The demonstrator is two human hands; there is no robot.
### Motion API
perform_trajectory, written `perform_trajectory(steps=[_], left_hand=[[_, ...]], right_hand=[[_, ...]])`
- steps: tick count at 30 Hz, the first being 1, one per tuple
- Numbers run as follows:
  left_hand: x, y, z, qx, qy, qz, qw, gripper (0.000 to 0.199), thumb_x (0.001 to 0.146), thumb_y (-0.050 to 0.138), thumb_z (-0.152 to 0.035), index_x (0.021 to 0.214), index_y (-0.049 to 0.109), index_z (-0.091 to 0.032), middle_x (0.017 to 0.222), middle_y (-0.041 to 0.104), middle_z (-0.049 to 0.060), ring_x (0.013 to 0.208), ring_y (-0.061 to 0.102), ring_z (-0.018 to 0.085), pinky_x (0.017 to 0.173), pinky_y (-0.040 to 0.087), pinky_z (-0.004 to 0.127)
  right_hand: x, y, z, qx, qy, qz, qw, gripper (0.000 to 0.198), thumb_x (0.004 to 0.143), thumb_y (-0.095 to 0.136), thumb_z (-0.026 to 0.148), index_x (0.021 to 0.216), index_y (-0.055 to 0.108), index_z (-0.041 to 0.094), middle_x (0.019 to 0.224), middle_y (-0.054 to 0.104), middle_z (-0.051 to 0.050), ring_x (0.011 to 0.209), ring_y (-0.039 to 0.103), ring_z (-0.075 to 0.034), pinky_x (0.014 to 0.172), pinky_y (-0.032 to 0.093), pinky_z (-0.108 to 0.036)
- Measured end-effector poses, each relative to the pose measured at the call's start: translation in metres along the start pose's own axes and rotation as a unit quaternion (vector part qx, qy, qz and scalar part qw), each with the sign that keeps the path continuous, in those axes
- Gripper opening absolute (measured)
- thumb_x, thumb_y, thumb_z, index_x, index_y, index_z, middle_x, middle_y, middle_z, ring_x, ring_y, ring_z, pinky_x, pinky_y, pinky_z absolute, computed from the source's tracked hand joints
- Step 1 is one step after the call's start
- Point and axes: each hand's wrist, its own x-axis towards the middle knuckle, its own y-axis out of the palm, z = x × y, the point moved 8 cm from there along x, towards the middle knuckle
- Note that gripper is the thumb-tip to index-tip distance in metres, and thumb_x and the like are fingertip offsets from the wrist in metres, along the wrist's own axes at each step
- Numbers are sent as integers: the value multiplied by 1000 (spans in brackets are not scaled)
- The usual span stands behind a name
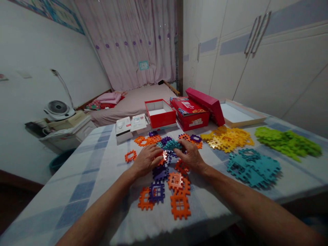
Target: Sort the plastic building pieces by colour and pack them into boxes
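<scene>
My left hand (147, 159) rests at the left side of a mixed pile of notched plastic building tiles, fingers stretched out over it and nothing visibly gripped. My right hand (191, 156) has its thumb and fingers closed at the right end of some teal building tiles (172, 145) on top of the pile. Between the hands lie purple tiles (161, 173) and orange tiles. Nearer me are an orange window tile (180, 205) and a purple frame tile (156, 192). A single orange frame (130, 156) lies left of my left hand.
Sorted heaps of yellow tiles (227, 138), teal tiles (256, 169) and green tiles (287, 141) lie to the right. Behind the pile stand an open red box (161, 118), a red shoebox (193, 119), a leaning red lid (206, 106), a shallow tray (246, 119) and small white boxes (125, 131).
</scene>
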Motion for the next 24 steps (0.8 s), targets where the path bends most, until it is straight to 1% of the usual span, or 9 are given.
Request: perform_trajectory(steps=[1,3,5,6,8,11,15,19,24], left_hand=[[-2,-1,4,-3,-16,-6,1000,37,96,38,-40,107,67,-21,110,68,9,106,57,23,96,42,38],[-6,-8,17,-15,-67,-44,997,36,97,36,-38,104,67,-21,104,69,8,97,61,21,88,46,35],[-7,-13,28,-18,-93,-70,993,31,95,40,-34,103,67,-21,100,70,7,93,62,20,86,47,34],[-5,-13,31,-14,-88,-69,994,28,94,43,-31,103,67,-21,100,70,7,93,62,20,87,47,35],[2,-8,33,1,-54,-44,998,23,90,48,-23,102,68,-20,105,69,8,98,61,20,91,46,37],[14,4,37,45,-21,-3,999,26,84,52,-15,104,67,-19,114,65,11,107,58,23,96,44,40],[24,12,44,116,-50,16,992,25,79,56,-14,100,69,-20,111,64,11,101,59,25,91,45,41],[27,15,46,159,-74,23,984,19,82,56,-20,96,68,-18,110,62,12,101,57,26,89,44,41],[27,19,39,193,-48,28,980,18,83,52,-17,94,67,-16,105,64,13,100,57,26,90,42,40]], right_hand=[[0,0,-1,-4,-2,0,1000,12,79,58,24,89,59,18,70,57,2,61,49,-11,60,38,-23],[1,0,-3,-9,1,-2,1000,13,80,58,25,90,60,18,71,57,2,61,49,-11,60,38,-23],[1,-1,-6,-10,10,-8,1000,14,80,58,26,91,60,18,70,57,3,60,49,-11,59,38,-23],[2,-2,-7,-8,15,-11,1000,14,79,58,26,91,60,19,69,57,3,60,49,-10,59,38,-22],[2,-2,-9,-4,23,-12,1000,14,80,58,26,91,60,19,68,55,4,58,48,-10,58,37,-22],[1,-3,-10,-6,25,-4,1000,14,79,57,26,90,60,18,67,55,4,58,48,-10,57,37,-22],[2,-4,-9,-9,27,2,1000,13,79,57,26,89,60,18,67,56,3,58,49,-10,57,37,-22],[3,-3,-10,-15,30,4,999,12,79,57,27,88,60,18,65,55,4,58,48,-10,57,37,-22],[2,-1,-11,-18,28,12,999,14,79,58,27,90,61,18,67,56,3,59,50,-11,57,37,-22]])
